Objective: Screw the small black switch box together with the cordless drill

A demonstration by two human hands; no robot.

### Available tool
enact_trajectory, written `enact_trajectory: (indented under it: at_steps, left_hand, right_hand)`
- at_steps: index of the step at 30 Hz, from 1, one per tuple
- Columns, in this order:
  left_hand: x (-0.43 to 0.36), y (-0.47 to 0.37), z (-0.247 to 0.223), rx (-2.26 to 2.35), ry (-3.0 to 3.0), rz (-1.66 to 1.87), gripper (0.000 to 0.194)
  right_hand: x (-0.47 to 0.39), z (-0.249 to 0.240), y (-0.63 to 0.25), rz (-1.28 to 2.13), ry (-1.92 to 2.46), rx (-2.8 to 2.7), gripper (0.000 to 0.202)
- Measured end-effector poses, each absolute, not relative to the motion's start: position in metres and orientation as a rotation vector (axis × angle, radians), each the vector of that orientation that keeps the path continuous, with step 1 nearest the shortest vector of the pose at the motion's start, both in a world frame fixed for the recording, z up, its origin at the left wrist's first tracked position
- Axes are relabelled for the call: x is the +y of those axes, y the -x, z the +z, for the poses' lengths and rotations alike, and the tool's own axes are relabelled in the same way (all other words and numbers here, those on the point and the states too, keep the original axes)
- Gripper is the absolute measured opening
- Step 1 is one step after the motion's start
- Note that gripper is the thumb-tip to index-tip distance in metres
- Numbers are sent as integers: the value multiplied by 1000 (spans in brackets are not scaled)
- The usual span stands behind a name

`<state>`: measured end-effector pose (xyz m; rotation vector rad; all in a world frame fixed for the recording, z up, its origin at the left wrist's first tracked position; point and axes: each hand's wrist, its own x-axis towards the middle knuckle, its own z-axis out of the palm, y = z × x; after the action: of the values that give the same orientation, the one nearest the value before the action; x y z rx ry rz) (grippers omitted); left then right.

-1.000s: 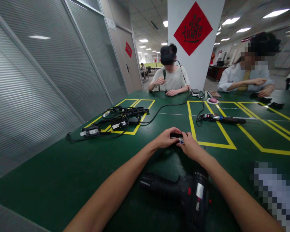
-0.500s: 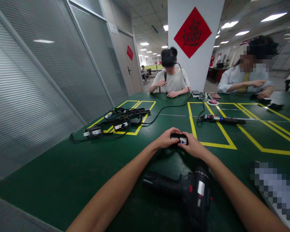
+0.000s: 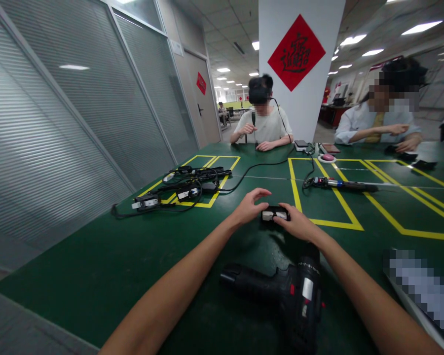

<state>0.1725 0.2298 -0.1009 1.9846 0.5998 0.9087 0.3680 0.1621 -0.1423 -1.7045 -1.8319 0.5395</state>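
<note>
My right hand [image 3: 298, 222] grips the right end of a small black block with a whitish face [image 3: 268, 216], fingers behind and thumb in front. What the block is I cannot make out. Just left of it, my left hand [image 3: 249, 208] is open, thumb and fingers apart, with its fingertips close to the block's left end. Between my forearms a black cordless drill [image 3: 281, 288] lies on its side on the green table [image 3: 192, 315], its handle pointing left.
Black devices with cables [image 3: 192, 185] lie piled at the left inside yellow tape lines. A rod-like tool [image 3: 344, 184] with a cable lies at right. Two people, one holding a screwdriver [image 3: 254, 123], sit across the table. A pixelated flat object [image 3: 425, 291] is near right.
My left hand has let go of the small block and opened, moving slightly left and up. More of the block's whitish face shows. My right hand keeps its grip.
</note>
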Motion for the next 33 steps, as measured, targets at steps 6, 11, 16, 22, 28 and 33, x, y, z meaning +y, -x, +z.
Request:
enact_trajectory:
  at_steps: [6,11,16,22,28,33]
  left_hand:
    - [170,-153,-54,512,-2307,618,27]
    - [114,-149,-50,395,-2464,55,60]
    - [88,-152,-63,371,-2529,-60,87]
    - [82,-150,-67,364,-2642,-142,100]
    - [71,-149,-82,653,-2770,-132,81]
    - [70,-152,-82,685,-2799,-233,53]
  right_hand:
    - [165,-138,-371,541,1709,-1807,60]
    - [161,-138,-365,501,1603,-1856,69]
    - [162,-141,-364,461,1637,-1853,62]
    - [167,-145,-368,432,1642,-1844,58]
    - [170,-141,-376,390,1716,-1817,62]
    - [167,-139,-378,372,1750,-1834,69]
